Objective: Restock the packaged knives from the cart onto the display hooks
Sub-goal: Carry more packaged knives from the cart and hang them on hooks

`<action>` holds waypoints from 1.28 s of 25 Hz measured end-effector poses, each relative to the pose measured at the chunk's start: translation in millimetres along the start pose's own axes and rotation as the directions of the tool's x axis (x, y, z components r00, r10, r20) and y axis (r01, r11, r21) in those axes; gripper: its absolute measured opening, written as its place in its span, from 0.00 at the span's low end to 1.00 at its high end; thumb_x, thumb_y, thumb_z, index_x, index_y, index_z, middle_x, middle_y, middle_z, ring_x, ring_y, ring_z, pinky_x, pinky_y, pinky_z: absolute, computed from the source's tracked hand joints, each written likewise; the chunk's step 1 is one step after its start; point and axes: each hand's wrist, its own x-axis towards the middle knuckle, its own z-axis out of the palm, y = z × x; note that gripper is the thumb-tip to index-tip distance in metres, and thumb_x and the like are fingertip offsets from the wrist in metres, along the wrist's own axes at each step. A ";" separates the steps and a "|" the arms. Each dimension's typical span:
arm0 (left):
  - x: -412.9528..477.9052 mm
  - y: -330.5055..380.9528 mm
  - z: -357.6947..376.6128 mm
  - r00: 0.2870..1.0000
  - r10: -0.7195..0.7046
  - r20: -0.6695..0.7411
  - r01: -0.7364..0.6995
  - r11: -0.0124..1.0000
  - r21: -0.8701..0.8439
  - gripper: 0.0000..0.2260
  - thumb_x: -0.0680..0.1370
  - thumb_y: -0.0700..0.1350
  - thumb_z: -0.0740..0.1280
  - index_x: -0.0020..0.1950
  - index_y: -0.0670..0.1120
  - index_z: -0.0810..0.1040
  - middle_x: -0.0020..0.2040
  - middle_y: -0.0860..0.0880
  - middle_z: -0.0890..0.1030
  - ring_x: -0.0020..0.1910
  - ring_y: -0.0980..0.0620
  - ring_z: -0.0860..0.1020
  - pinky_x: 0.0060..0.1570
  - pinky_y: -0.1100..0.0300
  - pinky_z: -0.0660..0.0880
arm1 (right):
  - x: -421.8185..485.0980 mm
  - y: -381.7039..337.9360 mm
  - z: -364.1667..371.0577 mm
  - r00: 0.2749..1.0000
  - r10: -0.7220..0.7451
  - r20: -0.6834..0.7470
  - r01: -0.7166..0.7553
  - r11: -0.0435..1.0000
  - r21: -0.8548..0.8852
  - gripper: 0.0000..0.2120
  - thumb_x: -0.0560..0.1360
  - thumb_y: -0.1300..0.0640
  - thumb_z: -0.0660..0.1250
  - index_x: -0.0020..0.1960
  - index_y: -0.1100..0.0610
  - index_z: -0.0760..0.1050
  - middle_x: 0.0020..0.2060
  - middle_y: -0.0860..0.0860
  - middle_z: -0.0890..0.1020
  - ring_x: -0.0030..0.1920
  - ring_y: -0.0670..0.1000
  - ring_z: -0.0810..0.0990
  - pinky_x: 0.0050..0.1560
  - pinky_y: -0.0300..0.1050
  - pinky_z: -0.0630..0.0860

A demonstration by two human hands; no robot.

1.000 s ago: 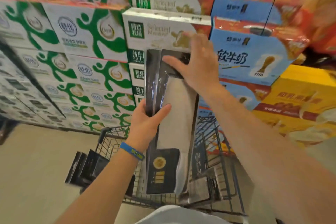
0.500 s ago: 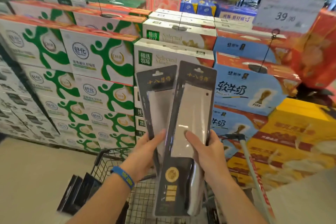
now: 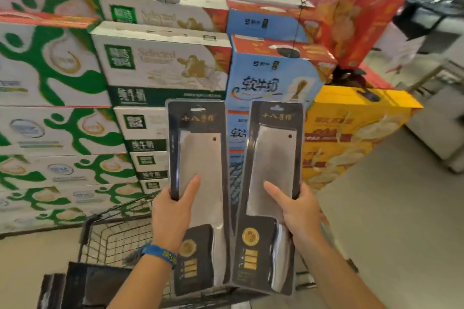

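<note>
Figure: my two forearms, both bare with no sleeves reaching them. My left hand (image 3: 170, 218) has a blue woven wristband (image 3: 160, 254) with yellow lettering and a frayed tail at the wrist; my right hand (image 3: 298, 216) wears nothing.

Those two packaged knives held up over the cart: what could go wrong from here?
Each hand pinches one pack low down, left hand on the left knife pack, right hand on the right knife pack, so a tall pack might tip or slip. No display hooks are in view; walking there could mean bumping the cart.
</note>
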 end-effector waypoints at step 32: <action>-721.7 68.4 582.7 -0.299 0.119 0.947 -0.306 0.928 -0.213 0.32 0.62 0.76 0.69 0.40 0.46 0.78 0.36 0.42 0.82 0.35 0.42 0.82 0.35 0.43 0.80 | -367.8 76.3 -743.1 -0.253 0.046 -0.967 0.028 0.999 0.040 0.19 0.65 0.31 0.75 0.46 0.44 0.83 0.43 0.42 0.88 0.45 0.45 0.86 0.51 0.55 0.83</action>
